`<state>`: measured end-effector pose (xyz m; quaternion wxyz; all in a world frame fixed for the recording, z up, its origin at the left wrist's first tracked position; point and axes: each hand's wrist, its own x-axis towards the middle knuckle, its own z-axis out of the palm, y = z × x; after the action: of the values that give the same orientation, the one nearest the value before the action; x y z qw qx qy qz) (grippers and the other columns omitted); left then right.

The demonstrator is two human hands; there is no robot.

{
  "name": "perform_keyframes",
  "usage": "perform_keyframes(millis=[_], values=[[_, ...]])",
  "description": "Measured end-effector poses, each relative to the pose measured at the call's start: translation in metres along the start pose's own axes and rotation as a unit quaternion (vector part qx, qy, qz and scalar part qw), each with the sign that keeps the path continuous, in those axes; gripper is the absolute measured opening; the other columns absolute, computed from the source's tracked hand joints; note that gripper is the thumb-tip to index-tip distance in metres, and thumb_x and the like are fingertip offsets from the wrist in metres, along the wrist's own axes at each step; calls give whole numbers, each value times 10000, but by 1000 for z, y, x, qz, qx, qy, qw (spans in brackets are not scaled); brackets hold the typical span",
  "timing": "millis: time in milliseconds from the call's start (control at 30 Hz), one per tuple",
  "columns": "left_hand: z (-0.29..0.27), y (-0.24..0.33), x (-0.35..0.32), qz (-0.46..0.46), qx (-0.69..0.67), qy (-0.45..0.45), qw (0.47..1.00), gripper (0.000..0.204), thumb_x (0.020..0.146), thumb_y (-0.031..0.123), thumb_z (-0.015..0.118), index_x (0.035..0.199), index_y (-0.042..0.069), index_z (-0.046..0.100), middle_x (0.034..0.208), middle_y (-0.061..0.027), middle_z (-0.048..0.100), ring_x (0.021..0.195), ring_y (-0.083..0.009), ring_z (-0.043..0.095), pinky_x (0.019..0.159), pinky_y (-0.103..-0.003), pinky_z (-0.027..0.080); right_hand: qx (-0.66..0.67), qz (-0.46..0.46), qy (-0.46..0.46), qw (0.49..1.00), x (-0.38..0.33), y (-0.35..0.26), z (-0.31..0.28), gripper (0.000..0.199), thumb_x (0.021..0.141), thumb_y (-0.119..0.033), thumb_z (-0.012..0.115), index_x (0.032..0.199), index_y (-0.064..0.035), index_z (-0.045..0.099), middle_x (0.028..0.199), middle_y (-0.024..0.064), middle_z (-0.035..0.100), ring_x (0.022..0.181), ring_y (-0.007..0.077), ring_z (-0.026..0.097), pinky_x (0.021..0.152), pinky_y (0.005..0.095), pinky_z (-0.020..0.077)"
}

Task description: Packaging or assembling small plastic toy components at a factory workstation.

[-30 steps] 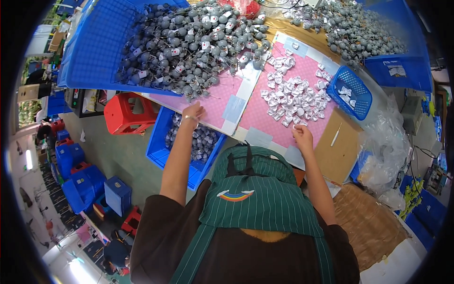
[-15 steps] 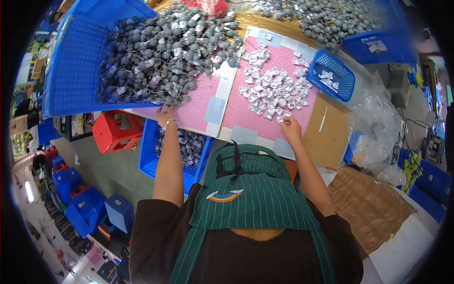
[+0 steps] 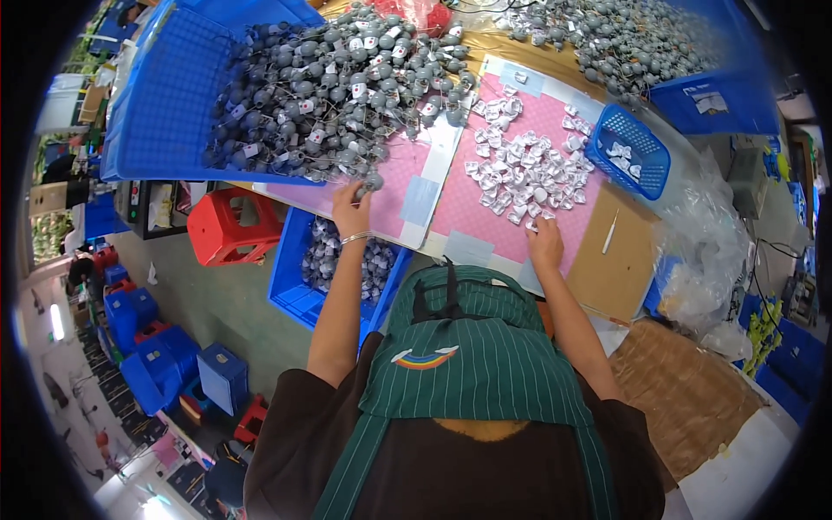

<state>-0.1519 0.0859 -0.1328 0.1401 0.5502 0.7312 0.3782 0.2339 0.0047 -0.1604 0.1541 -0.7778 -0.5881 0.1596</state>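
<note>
My left hand (image 3: 350,210), with a bracelet at the wrist, is over the pink mat (image 3: 399,227), just off the near edge of a big heap of grey round pieces (image 3: 347,104). Its fingers are closed on one grey ball-shaped piece (image 3: 373,181). At the near side of a spread of small crumpled-looking white pieces (image 3: 529,169) is my right hand (image 3: 545,243). Its thumb and fingertips pinch a small white piece (image 3: 544,217), partly covered by the fingers.
A large blue crate (image 3: 165,104) lies tipped behind the grey heap. A blue basket (image 3: 656,173) holds a few white pieces. A white pen-like tool (image 3: 611,232) lies on brown board (image 3: 598,273). Below the table edge stand a blue bin (image 3: 290,299) of grey pieces and a red stool (image 3: 217,230).
My left hand has drawn back from the heap, toward the right, with a grey piece in its fingers. The right hand stays at the near edge of the white pieces. The view has shifted slightly.
</note>
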Motion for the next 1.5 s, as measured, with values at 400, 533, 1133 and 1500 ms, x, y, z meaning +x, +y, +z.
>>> perform_keyframes(millis=[400,533,1133,1500], values=[[23,66,-10,204,83,-152,964,320,695,12,597,1006,87,605,967,-107,586,840,-293,573,710,-378,474,310,18,-43,950,2,-62,-21,195,771,-125,683,888,9,603,787,105,637,670,132,596,596,263,477],[49,87,-31,322,95,-196,921,287,729,15,547,1002,88,600,1071,-107,559,874,-285,568,717,-388,477,358,36,-69,930,0,-73,-23,237,748,-123,709,912,3,593,830,99,637,669,138,592,604,272,489],[65,61,-30,399,80,-282,869,99,719,68,550,801,95,599,807,-51,571,835,-246,553,707,-368,438,482,94,-72,868,-24,-24,-17,171,756,-26,664,907,8,591,933,56,526,784,129,588,674,239,503],[80,33,-25,357,196,-330,851,190,685,104,615,874,109,595,812,-56,585,876,-247,538,725,-391,420,583,108,-106,798,-15,-45,-42,293,787,25,613,1065,20,521,960,92,590,869,142,586,731,255,505]])
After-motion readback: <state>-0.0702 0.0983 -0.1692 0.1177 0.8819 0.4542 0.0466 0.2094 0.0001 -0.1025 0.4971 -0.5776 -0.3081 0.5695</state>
